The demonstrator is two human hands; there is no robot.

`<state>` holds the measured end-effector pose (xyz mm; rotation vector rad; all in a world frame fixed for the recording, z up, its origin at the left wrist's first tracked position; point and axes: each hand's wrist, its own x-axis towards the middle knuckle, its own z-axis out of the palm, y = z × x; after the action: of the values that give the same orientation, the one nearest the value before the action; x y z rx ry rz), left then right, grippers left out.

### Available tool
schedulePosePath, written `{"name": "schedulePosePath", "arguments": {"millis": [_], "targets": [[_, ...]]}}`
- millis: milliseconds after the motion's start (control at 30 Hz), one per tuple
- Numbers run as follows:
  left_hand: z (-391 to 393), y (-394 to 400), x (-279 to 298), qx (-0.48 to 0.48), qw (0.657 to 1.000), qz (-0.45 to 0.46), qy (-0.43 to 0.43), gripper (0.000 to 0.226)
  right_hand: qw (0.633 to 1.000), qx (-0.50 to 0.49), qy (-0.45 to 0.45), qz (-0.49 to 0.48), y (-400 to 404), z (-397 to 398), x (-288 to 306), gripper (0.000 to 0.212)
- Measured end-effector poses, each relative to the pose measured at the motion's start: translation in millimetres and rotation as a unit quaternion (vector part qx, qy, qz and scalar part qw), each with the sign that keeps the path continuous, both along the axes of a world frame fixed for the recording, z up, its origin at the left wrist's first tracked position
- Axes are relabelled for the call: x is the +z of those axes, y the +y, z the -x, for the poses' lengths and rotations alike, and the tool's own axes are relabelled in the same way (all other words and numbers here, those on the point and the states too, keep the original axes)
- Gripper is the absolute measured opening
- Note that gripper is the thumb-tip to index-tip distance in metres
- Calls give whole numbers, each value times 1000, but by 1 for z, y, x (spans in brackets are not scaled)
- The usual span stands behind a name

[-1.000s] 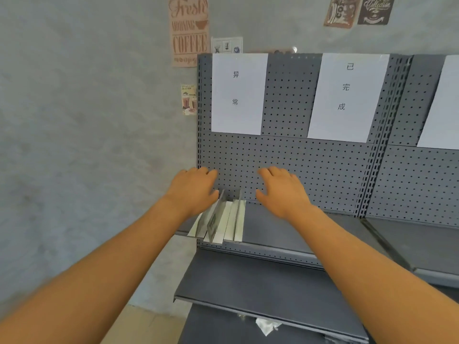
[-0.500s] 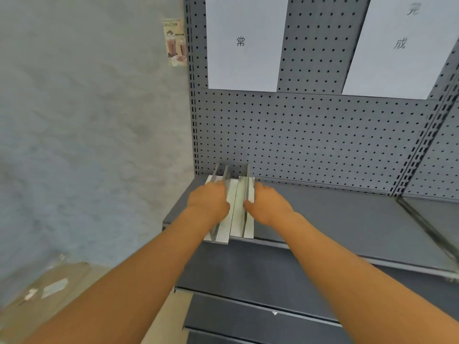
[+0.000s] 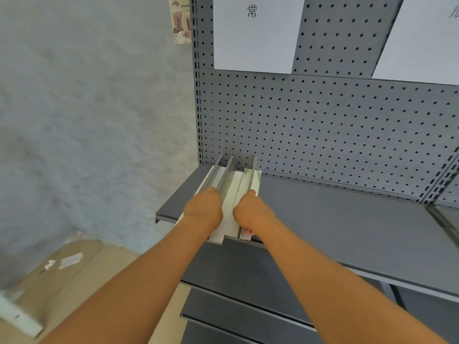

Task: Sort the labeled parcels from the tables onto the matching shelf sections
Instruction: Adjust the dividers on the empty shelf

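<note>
Gripping three upright dividers (image 3: 229,194) on one shelf (image 3: 335,219), left hand (image 3: 203,212) and right hand (image 3: 253,214) curled closed around them

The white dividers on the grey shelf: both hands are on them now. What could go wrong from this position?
1. The white dividers stick out past the front lip of the shelf; a further pull could tip them off.
2. There are several separate pieces, and the left hand and the right hand each grip only the near ends, so one piece might slide loose.
3. Below the shelf's left corner lies a cardboard box; anything dropped may land there.
</note>
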<state>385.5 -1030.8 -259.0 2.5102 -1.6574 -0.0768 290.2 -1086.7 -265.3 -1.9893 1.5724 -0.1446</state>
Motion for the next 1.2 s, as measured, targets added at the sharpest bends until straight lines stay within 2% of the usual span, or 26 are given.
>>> {"name": "schedulePosePath", "arguments": {"millis": [167, 400, 533, 700, 967, 1200], "targets": [[1, 4, 10, -9, 1000, 24, -6, 24, 1000, 11, -7, 3, -1, 19, 8, 46], [6, 19, 45, -39, 996, 74, -16, 23, 997, 22, -7, 71, 20, 62, 41, 42], [17, 29, 65, -67, 992, 101, -21, 22, 993, 3, 5, 117, 47, 85, 59, 45], [43, 39, 84, -110, 984, 136, -13, 19, 986, -41, 21, 160, 78, 119, 78, 39], [132, 56, 116, -161, 971, 176, 6, 19, 972, -105, 41, 206, 118, 214, 113, 34], [256, 68, 139, -189, 963, 193, 14, 20, 960, -142, 65, 235, 146, 350, 130, 34]]}}
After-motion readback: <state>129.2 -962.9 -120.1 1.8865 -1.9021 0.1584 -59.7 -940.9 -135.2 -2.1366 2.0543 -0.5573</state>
